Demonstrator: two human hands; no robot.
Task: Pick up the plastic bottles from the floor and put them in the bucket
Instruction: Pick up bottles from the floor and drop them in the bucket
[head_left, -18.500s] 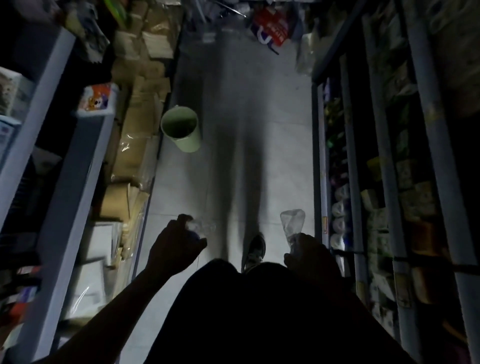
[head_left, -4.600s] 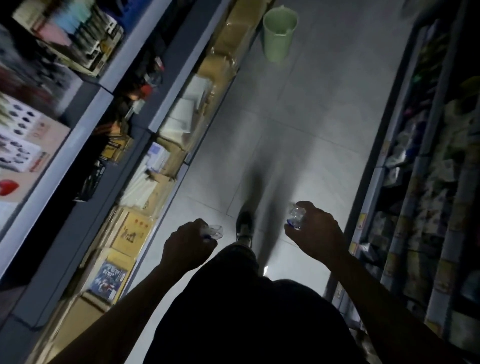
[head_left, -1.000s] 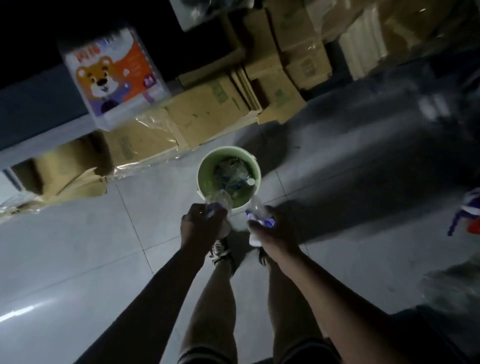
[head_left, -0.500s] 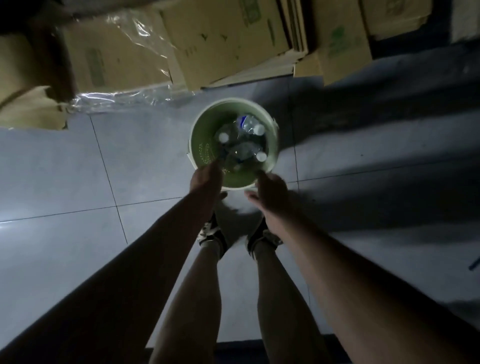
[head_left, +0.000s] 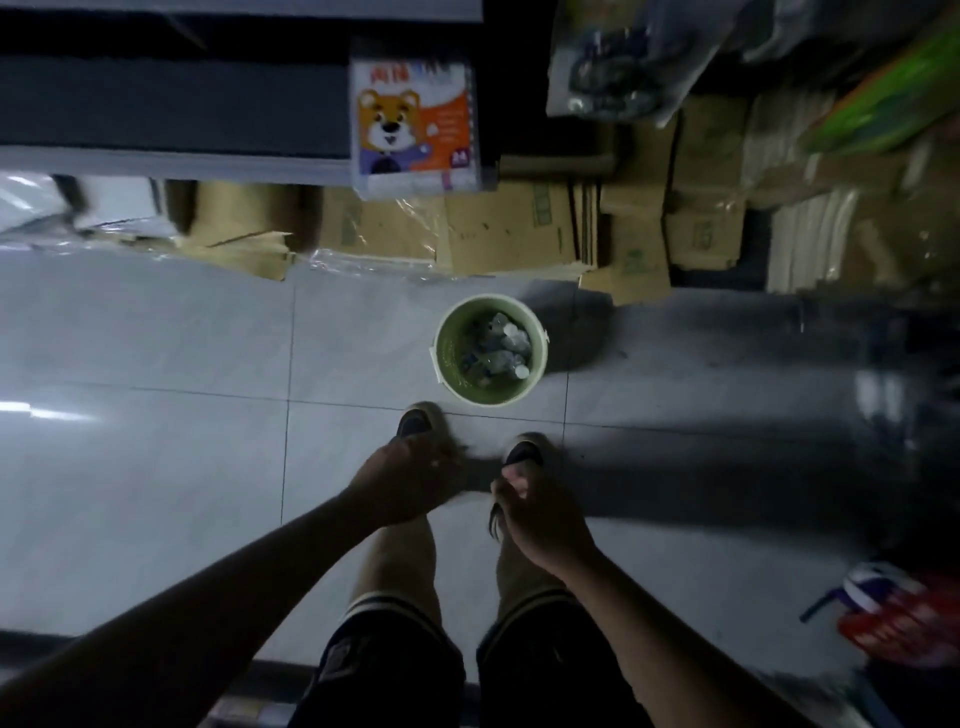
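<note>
Green bucket (head_left: 491, 396) just ahead of both hands, upright, plastic bottles (head_left: 500, 347) heaped inside. Left hand (head_left: 410, 483) and right hand (head_left: 535, 512) empty, fingers loosely curled — nothing held. No bottle visible on floor (head_left: 156, 441) near either hand — collection judged complete or nearly so.

The bear-printed package (head_left: 414, 120) carries print too blurred to read; no other lettering is legible.

arms bare | shorts (head_left: 395, 670) dark, pale-striped hem | shoes (head_left: 414, 422) dark
</note>
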